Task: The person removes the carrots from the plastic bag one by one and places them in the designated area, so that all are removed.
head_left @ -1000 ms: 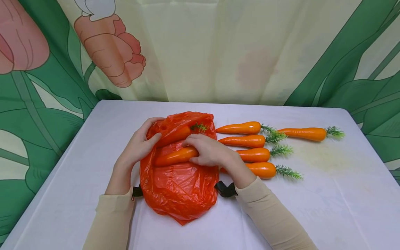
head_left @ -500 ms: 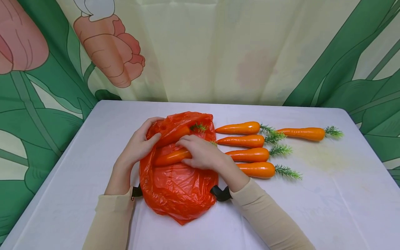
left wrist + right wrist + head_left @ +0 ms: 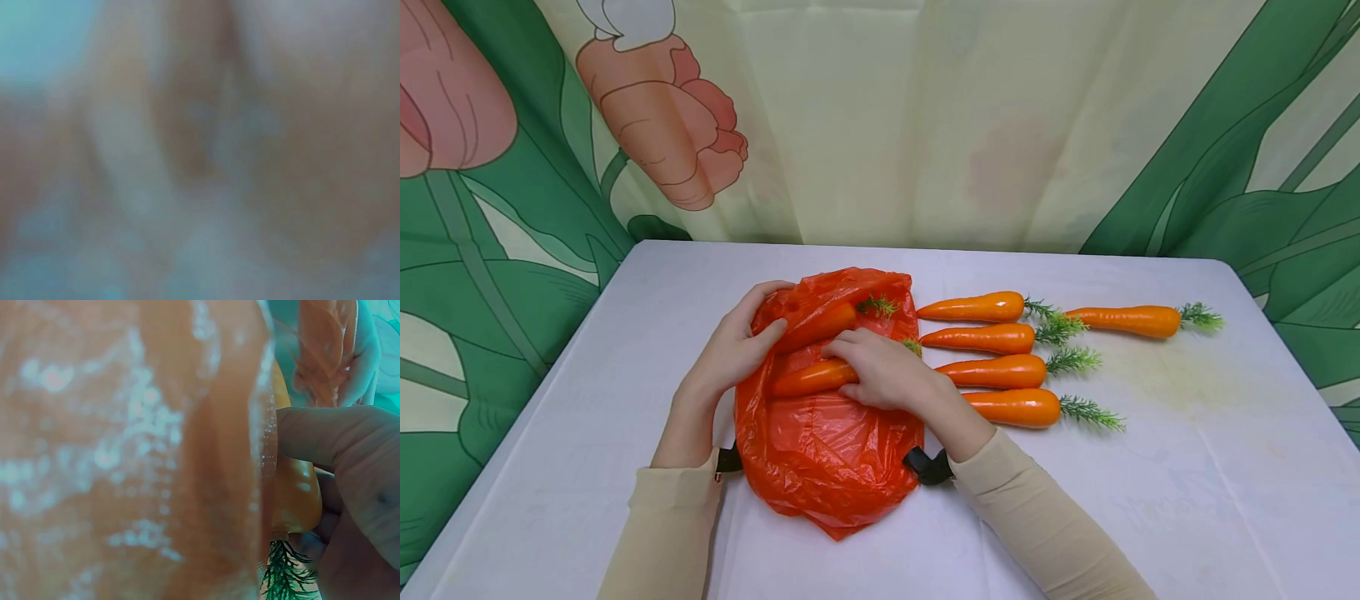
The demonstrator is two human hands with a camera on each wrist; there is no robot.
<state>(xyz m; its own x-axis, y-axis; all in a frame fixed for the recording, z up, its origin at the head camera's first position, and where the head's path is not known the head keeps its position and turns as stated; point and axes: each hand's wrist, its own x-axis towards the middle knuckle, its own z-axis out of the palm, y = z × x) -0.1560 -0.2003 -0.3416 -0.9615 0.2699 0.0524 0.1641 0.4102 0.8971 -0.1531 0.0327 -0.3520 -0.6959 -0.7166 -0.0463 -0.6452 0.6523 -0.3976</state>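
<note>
A red plastic bag (image 3: 838,475) lies on the table with its mouth spread. My left hand (image 3: 733,346) holds the bag's upper left edge, thumb over the rim. Inside the bag, my right hand (image 3: 887,367) grips an orange carrot (image 3: 805,380) by its thick end; the carrot's tip points left and a bit of green top shows past the knuckles. Another carrot (image 3: 823,323) lies above it in the bag, green top to the right. In the right wrist view, thumb and fingers are round the carrot (image 3: 300,500) beside the bag's wall (image 3: 212,456). The left wrist view is blurred.
Right of the bag lie several carrots in a stacked row, among them a top one (image 3: 977,307) and a bottom one (image 3: 1022,408), leaves pointing right. One more carrot (image 3: 1131,321) lies farther right. A patterned curtain (image 3: 925,125) hangs behind the white table (image 3: 1195,467).
My right hand has slid a little left along the carrot, which shows less of its length on the left and a bit of green on the right. My left hand has stayed put.
</note>
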